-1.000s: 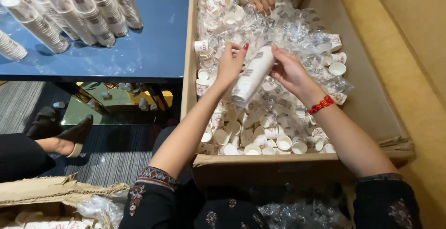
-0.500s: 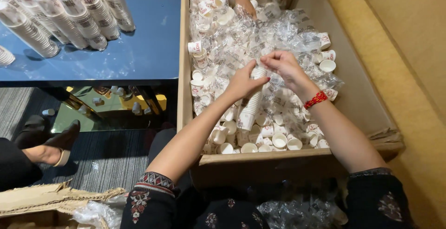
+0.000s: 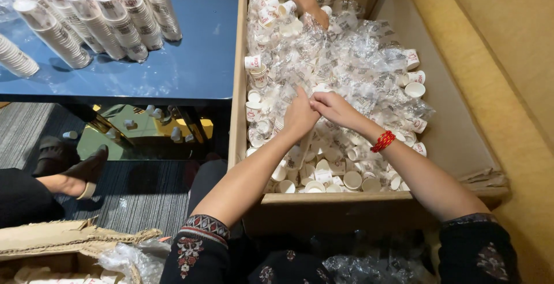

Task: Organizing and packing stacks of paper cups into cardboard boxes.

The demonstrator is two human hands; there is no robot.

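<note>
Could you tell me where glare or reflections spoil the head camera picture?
Head view: the crumpled clear plastic wrap in the cardboard box glints white, hiding cups under it; the glossy blue tabletop reflects light softly; both hands, left hand and right hand, look sharp.

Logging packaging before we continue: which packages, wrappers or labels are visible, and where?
Cardboard box: right, open, brown, rectangular.
Plastic wrappers: clear, crumpled over the loose white paper cups.
Cup stacks: blue table, white with red print.
Second carton: lower left, brown.

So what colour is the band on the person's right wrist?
Red: a beaded-looking band on the right wrist, clearest in the head view, just behind the right hand.
</note>
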